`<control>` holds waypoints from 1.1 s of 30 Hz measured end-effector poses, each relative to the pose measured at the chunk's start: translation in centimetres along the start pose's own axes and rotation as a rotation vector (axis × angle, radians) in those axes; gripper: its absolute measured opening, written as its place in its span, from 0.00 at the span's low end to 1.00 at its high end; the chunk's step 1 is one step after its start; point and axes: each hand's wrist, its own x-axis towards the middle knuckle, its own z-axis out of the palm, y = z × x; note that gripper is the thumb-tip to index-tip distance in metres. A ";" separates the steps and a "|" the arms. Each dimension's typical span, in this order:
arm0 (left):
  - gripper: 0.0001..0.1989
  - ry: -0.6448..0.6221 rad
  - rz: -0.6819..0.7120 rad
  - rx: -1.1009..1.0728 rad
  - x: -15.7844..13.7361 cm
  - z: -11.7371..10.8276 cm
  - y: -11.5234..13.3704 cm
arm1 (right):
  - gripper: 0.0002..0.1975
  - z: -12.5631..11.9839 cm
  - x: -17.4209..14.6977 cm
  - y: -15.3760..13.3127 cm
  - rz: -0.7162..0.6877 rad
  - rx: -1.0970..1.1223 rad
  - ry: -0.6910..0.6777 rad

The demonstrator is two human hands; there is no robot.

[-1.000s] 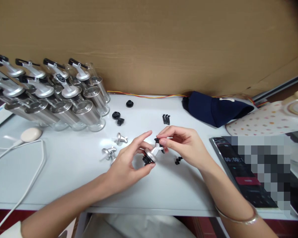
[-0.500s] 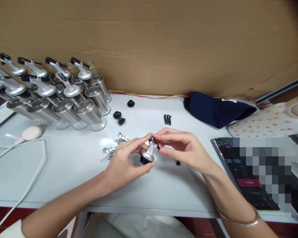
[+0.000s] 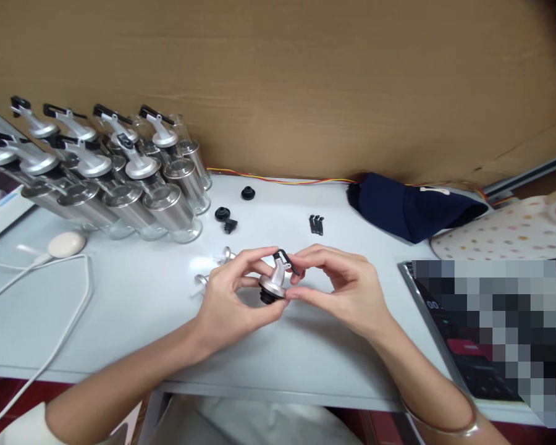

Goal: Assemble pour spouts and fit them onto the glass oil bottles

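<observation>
Pourer (image 3: pixel 273 285) sits held by half-curled left grip (image 3: pixel 229 293) and loosely pinching right grip (image 3: pixel 354 287).

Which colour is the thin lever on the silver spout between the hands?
Black: the thin lever shows best in the head view.

This is looking like an assembly workshop. Spout-topped oil bottles (image 3: pixel 164 203) are standing in rows at the left of the white tabletop (image 3: pixel 134 303), loose black stoppers (image 3: pixel 248 193) are lying towards its back, and cardboard (image 3: pixel 278 80) is walling its far edge.
</observation>
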 end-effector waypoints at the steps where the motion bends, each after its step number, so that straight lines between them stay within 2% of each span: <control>1: 0.27 0.010 -0.002 -0.005 0.0 0.0 0.0 | 0.15 0.1 0.0 0.0 -0.015 -0.003 -0.012; 4: 0.27 0.041 -0.009 -0.021 0.0 0.1 0.0 | 0.19 0.2 -0.1 0.0 -0.030 0.000 -0.017; 9: 0.26 0.053 -0.003 -0.035 -0.1 0.2 0.1 | 0.13 0.5 0.0 -0.1 0.045 0.073 0.060; 15: 0.25 0.060 -0.007 -0.044 -0.1 0.3 0.2 | 0.11 0.6 0.0 -0.1 0.078 0.113 0.067; 21: 0.24 0.043 -0.024 -0.075 -0.4 0.5 0.4 | 0.07 0.6 0.0 -0.2 -0.006 0.054 0.084; 27: 0.22 0.024 -0.114 -0.082 -0.2 0.3 0.7 | 0.03 0.4 0.0 -0.3 -0.100 -0.030 0.037; 30: 0.23 0.006 -0.142 -0.104 -0.1 0.3 0.4 | 0.09 0.1 0.0 -0.2 -0.098 -0.040 -0.037; 33: 0.24 -0.002 -0.143 -0.103 -0.2 0.4 0.2 | 0.19 0.1 -0.1 -0.3 -0.003 -0.046 -0.093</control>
